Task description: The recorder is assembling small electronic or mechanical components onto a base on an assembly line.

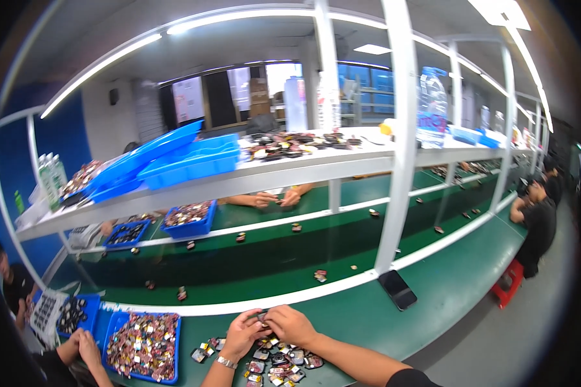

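Note:
My left hand (243, 333) and my right hand (292, 324) meet over the green bench, fingers pinched together. Between them is a small dark part (262, 317), mostly covered by the fingers, so its kind cannot be told. Just below my hands lies a loose pile of small electronic parts (279, 364), dark with silver and yellow patches. A few more of these parts (203, 351) lie left of my left wrist, which wears a metal watch. Further left stands a blue tray (179, 345) heaped with small reddish, yellow and white pieces.
A white rail (239, 307) and post (397, 161) border a green conveyor belt (239, 280) carrying scattered parts. A black phone (397, 290) lies by the post. Co-workers' hands (84, 345) are at left, others (274, 197) across. A red stool (510, 284) stands right.

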`<state>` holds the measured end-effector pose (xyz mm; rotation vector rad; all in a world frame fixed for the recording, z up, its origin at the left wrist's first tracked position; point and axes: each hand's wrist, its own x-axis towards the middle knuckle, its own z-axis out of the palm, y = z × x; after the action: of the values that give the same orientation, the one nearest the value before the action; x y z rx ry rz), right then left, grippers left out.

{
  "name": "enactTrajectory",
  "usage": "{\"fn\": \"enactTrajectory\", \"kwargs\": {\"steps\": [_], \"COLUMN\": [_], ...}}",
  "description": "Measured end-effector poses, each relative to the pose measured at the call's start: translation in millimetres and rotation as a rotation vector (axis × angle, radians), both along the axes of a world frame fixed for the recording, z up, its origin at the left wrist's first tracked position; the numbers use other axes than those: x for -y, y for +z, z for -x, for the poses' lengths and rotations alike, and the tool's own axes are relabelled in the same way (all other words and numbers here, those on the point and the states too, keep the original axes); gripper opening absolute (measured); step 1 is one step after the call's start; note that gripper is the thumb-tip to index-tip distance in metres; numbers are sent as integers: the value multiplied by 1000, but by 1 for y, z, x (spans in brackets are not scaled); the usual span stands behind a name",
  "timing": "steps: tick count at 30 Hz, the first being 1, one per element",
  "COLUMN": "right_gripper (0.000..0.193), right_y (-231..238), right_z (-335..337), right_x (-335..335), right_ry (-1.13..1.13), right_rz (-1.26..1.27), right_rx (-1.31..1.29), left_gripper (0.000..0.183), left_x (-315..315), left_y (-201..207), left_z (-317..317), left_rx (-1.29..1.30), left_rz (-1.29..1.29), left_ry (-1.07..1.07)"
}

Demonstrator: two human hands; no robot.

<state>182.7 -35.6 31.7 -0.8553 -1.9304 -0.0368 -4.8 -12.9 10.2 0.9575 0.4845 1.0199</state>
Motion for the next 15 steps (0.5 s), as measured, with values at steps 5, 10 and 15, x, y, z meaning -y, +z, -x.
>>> {"fn": "enactTrajectory", "kwargs": {"steps": [5, 10, 15], "right_gripper": [25, 21, 19], "right_y": [-4, 0, 3], "right_z": [-7, -5, -6], "right_x": [4, -3, -10], "right_ry": [-113, -51, 18], "right_rz": [112, 116, 201], "right_rx": [-31, -62, 26], "left_gripper": [39, 40, 40], "left_x": [2, -1, -2], "left_y": [4, 9, 2], "left_z": [-9, -4, -2], "left_rx": [-58, -104, -184], "left_rz": [6, -40, -143], "left_ry": [-47, -23, 2]}}
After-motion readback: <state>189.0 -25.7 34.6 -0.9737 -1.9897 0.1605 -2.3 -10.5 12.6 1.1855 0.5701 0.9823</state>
